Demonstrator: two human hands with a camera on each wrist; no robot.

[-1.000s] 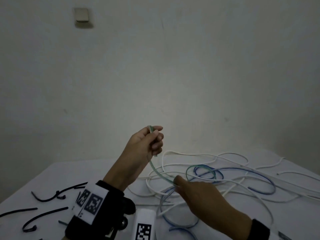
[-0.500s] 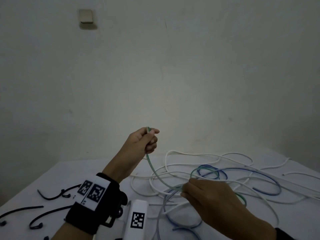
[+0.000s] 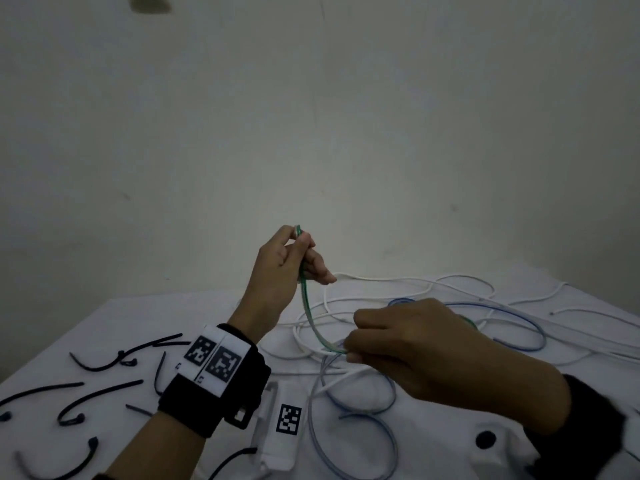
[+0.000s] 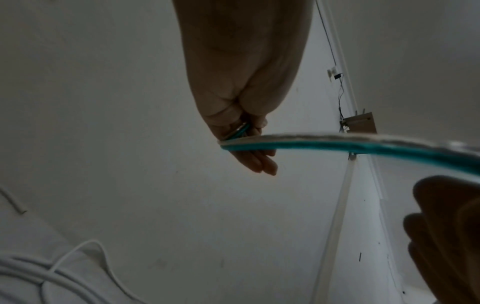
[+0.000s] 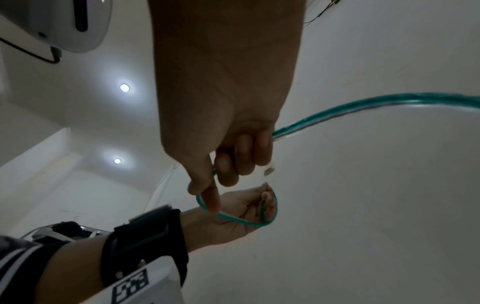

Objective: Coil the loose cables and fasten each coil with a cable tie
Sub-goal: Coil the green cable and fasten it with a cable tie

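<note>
Left hand point(image 3: 287, 263) pinches the green cable point(image 3: 310, 317) end above the table point(image 3: 114, 317). Right hand point(image 3: 408, 344), now nearer the left than a second ago, grips the cable lower, bending a first loop. Coil barely begun; ties point(image 3: 104, 393) lie untouched left of the cable pile.

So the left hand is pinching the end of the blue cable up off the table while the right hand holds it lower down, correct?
Not quite: the cable is green, not blue. The head view shows the left hand pinching the green cable by its end while the right hand holds it lower down.
</note>
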